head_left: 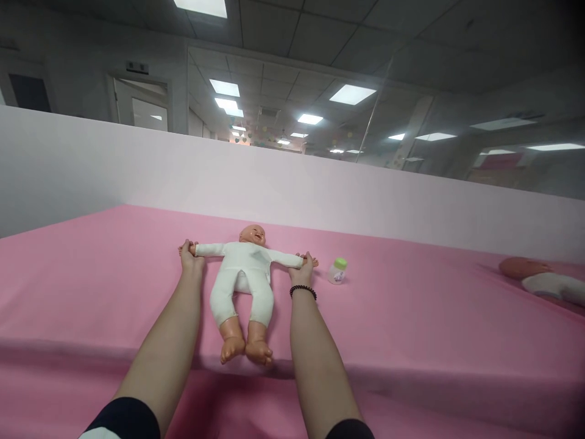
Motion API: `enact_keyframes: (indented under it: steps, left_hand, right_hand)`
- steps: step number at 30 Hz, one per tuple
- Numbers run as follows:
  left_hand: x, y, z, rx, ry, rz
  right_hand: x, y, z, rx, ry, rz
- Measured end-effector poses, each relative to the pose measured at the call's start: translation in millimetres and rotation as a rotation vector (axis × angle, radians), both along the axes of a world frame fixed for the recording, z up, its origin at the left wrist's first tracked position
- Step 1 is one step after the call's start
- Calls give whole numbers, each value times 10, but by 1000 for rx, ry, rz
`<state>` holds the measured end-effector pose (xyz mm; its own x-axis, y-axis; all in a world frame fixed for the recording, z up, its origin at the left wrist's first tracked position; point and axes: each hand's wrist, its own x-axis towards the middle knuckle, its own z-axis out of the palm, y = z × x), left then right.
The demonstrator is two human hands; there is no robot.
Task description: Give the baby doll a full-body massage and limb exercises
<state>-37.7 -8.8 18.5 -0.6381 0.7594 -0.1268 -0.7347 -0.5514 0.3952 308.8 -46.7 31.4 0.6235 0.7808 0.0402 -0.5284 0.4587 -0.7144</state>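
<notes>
A baby doll (247, 259) with a white cloth body lies on its back on the pink cloth (411, 323), head away from me and feet near the front edge. Both its arms are stretched out sideways. My left hand (191, 256) is closed around the doll's hand on the left side. On the right, my right hand (303, 268) grips the doll's other wrist, and small doll fingers show past it. A dark bead bracelet (303, 291) circles my right wrist. Just right of that hand stands a small clear bottle (337, 275) with a green cap.
A second doll (548, 283) lies at the far right, partly cut off by the frame. Behind the pink surface runs a low white wall (274, 183), with glass above it. The cloth drops over the front edge close to me.
</notes>
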Motion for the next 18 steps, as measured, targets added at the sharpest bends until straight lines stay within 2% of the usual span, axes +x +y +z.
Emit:
enact_keyframes:
  steps: [8, 18]
  left_hand:
    - [-30, 62, -65, -46, 55, -40]
    - [2, 31, -36, -52, 59, -56]
  right_hand:
    - [-38, 19, -26, -25, -3, 8]
    - [-62, 33, -17, -45, -122, -20]
